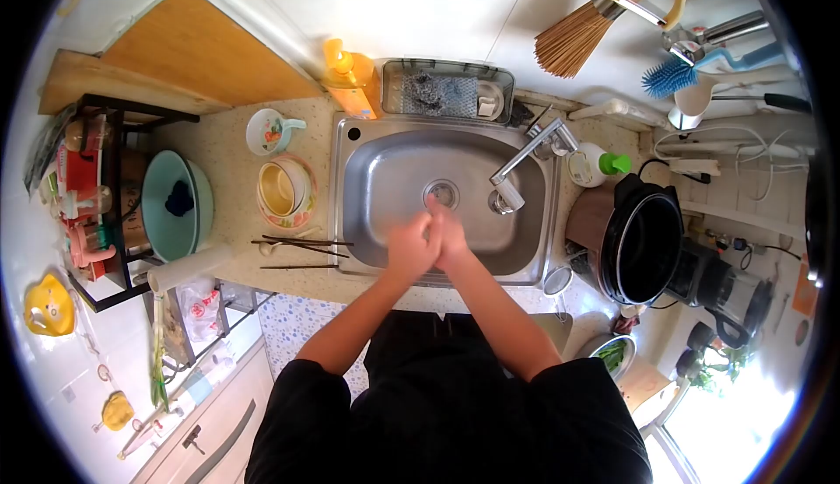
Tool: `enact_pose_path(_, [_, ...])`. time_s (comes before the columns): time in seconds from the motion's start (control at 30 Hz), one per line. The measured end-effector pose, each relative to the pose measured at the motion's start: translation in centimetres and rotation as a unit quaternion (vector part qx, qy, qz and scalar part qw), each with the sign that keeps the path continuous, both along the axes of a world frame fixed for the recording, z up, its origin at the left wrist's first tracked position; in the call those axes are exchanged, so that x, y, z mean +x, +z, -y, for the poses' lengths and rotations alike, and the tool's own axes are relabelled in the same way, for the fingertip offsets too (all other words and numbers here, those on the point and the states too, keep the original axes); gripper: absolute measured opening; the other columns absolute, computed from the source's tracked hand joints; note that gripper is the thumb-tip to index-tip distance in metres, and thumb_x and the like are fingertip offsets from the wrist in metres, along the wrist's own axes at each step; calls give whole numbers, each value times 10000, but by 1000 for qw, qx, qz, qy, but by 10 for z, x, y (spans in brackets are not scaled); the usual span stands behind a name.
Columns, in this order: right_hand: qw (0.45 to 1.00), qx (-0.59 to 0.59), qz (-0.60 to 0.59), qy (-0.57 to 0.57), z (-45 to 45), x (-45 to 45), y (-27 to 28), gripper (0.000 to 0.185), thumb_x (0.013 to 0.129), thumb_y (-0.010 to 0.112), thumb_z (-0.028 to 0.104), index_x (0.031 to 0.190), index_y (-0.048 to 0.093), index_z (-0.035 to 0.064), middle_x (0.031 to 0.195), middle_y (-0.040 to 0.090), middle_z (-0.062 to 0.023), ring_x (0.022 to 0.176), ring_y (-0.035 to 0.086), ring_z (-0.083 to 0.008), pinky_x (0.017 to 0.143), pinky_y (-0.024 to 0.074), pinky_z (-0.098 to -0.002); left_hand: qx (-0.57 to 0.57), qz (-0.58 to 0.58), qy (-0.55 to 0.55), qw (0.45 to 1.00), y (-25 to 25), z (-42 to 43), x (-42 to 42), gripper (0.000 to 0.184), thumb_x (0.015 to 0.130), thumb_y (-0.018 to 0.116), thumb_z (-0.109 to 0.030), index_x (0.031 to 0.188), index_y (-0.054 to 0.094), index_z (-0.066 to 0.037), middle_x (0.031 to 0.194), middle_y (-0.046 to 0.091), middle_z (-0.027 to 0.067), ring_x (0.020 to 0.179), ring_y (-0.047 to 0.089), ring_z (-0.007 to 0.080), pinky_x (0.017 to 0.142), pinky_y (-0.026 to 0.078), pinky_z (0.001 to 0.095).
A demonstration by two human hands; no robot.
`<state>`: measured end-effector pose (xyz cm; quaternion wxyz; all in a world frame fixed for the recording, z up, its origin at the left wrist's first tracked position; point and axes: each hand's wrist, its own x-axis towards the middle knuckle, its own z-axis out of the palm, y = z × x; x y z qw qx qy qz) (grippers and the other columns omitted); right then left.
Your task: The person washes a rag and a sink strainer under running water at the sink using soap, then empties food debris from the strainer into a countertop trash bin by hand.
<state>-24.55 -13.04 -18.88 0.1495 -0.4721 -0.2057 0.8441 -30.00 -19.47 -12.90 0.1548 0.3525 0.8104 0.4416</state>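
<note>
Over the steel sink [376,169], my left hand [413,243] and my right hand [448,232] are pressed together, fingers partly smeared by motion. Nothing can be made out between them. The drain [441,193] lies just beyond my fingertips. To the right of my hands, the faucet [516,173] hangs over the basin, and no water shows from it. Left of the sink, dark chopsticks [302,242] rest on the counter near stacked bowls [282,191] and a white cup [265,131].
An orange pump bottle [352,81] and a sponge tray [446,92] stand behind the sink. On the right are a green-capped bottle [588,166], a small strainer [557,281] and a large open cooker [612,239]. A teal basin [199,213] stands at left.
</note>
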Motion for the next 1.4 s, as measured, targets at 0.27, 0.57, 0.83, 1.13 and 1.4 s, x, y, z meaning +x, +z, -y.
enact_pose_path(0.27, [992, -39, 71, 99, -4, -13, 54, 295, 1011, 605, 380, 955, 657, 95, 811, 581, -1, 637, 527, -104, 470, 377, -276, -82, 80, 108, 987, -24, -7, -54, 317, 983, 651, -286, 765, 597, -61, 600, 578, 104, 555, 602, 197, 528, 414, 362])
enact_pose_path(0.57, [942, 256, 26, 216, -39, -22, 84, 214, 923, 741, 139, 1077, 670, 10, 845, 665, -7, 718, 576, -73, 577, 463, -248, 200, 681, 42, 703, -39, 38, -85, 396, 1013, 616, -263, 1278, 579, 29, 1159, 678, 87, 1041, 664, 181, 939, 519, 332])
enact_pose_path(0.83, [863, 431, 106, 242, -80, -45, 62, 285, 938, 692, 120, 1184, 644, -15, 954, 731, -102, 793, 685, -161, 679, 534, -325, 273, 672, 82, 683, -25, 31, -104, 376, 1019, 571, -273, 1236, 598, 32, 1280, 644, 137, 1184, 609, 250, 1036, 457, 395])
enact_pose_path(1.13, [553, 812, 49, 180, -116, -136, 144, 488, 825, 560, -65, 1294, 618, 58, 1319, 612, -136, 1085, 603, -344, 931, 510, -414, 369, 669, 91, 639, 24, -12, -167, 404, 969, 519, -155, 1335, 505, 17, 1328, 612, 134, 1225, 598, 273, 1091, 448, 436])
enact_pose_path(1.4, [410, 871, 83, 257, -132, -192, 158, 589, 735, 600, -39, 1309, 622, 93, 1392, 587, 12, 1158, 564, -260, 934, 486, -404, 406, 641, 74, 647, 47, -55, -201, 402, 919, 495, -83, 1314, 510, -11, 1274, 627, 109, 1181, 618, 246, 1050, 481, 419])
